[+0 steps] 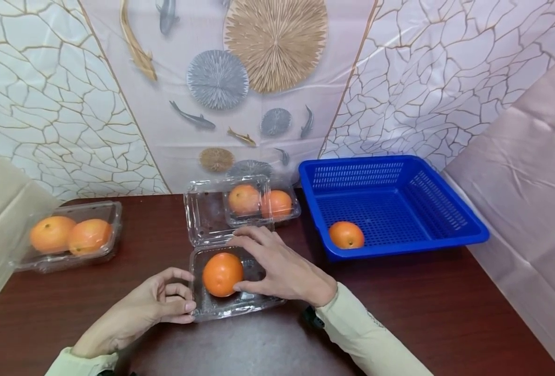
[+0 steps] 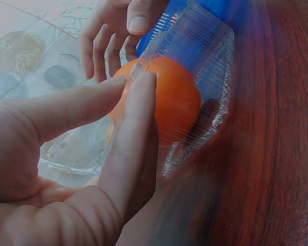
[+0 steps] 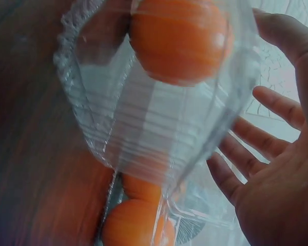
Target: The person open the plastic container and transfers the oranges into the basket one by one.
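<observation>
An open clear plastic clamshell box [image 1: 230, 309] stands on the table with one orange [image 1: 223, 274] in its left half. My left hand [image 1: 152, 305] pinches the box's left rim between thumb and fingers, plain in the left wrist view, where the orange [image 2: 177, 100] shows through the plastic wall. Over the right half of the box is my right hand [image 1: 282, 263], fingers spread and thumb near the orange's right side. In the right wrist view that hand [image 3: 282, 169] has nothing in its grasp. The raised lid [image 1: 207, 214] leans back behind the base.
A blue basket [image 1: 399, 248] at the right holds one orange [image 1: 346, 235]. Behind the lid sits a clear box [image 1: 297, 209] with two oranges; another such box [image 1: 117, 219] with two oranges lies at the left. A patterned cloth [image 1: 164, 151] hangs behind the brown table [image 1: 399, 313].
</observation>
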Action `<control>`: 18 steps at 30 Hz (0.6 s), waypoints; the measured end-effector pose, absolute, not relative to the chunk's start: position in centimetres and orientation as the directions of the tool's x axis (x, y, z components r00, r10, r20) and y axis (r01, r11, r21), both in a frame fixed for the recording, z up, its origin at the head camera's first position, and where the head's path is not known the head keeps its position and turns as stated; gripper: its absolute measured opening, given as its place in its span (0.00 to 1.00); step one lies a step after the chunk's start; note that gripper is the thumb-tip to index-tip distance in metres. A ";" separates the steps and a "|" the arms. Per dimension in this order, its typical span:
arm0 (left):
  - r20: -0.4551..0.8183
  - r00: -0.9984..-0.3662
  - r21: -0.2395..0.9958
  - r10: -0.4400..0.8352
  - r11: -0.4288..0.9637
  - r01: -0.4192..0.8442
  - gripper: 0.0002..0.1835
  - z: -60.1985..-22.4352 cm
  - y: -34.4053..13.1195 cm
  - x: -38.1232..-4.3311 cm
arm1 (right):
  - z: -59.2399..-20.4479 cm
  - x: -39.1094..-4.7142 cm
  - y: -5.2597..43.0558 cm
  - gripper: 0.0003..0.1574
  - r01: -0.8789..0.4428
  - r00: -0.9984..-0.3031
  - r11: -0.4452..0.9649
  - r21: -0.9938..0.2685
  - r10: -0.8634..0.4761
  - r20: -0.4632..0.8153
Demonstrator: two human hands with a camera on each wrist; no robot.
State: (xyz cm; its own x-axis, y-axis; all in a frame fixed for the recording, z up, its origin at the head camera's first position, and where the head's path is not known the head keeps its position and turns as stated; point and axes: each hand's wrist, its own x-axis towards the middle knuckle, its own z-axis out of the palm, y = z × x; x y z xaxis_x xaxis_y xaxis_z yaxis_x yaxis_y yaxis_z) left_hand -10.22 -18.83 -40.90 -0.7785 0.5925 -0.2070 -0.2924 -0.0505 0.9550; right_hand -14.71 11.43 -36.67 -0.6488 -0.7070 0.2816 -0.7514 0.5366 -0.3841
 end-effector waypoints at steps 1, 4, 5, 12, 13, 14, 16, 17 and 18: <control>-0.206 -0.780 0.955 0.591 -0.052 -0.292 0.24 -40.9 -18.8 -10.2 | -36.8 -14.7 11.3 0.44 -0.754 -0.646 0.537 -0.379 -0.709 0.281; -0.206 -0.785 0.956 0.584 -0.050 -0.288 0.25 -40.9 -18.8 -10.2 | -37.1 -14.5 10.8 0.44 -0.764 -0.635 0.531 -0.366 -0.718 0.285; -0.208 -0.785 0.956 0.583 -0.047 -0.288 0.25 -40.8 -18.8 -10.2 | -37.3 -14.4 10.7 0.44 -0.766 -0.634 0.531 -0.362 -0.718 0.286; -0.231 -0.787 0.952 0.573 -0.033 -0.304 0.26 -40.6 -18.7 -10.1 | -38.5 -13.9 9.6 0.43 -0.787 -0.611 0.534 -0.307 -0.742 0.275; -0.231 -0.787 0.952 0.571 -0.032 -0.303 0.26 -40.6 -18.7 -10.1 | -38.7 -13.8 9.5 0.43 -0.788 -0.610 0.537 -0.300 -0.744 0.273; -0.232 -0.788 0.952 0.570 -0.032 -0.303 0.27 -40.6 -18.7 -10.1 | -38.8 -13.8 9.4 0.43 -0.788 -0.611 0.538 -0.301 -0.743 0.273; -0.231 -0.789 0.953 0.569 -0.031 -0.301 0.27 -40.6 -18.7 -10.1 | -39.0 -13.8 9.3 0.43 -0.789 -0.610 0.538 -0.296 -0.742 0.278; -0.231 -0.789 0.953 0.569 -0.029 -0.301 0.26 -40.6 -18.7 -10.1 | -39.1 -13.8 9.2 0.43 -0.790 -0.610 0.537 -0.296 -0.742 0.280; -0.233 -0.788 0.953 0.570 -0.029 -0.303 0.26 -40.6 -18.7 -10.1 | -39.2 -13.8 9.2 0.44 -0.790 -0.609 0.536 -0.298 -0.742 0.281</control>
State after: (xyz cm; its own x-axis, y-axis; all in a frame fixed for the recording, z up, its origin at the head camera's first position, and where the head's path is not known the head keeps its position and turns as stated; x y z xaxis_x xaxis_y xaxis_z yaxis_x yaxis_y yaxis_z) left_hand -10.10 -18.70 -40.57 -0.7883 0.5695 -0.2328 -0.3026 -0.0294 0.9527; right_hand -13.83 9.19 -39.18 -0.6091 -0.7417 0.2809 -0.7900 0.5359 -0.2978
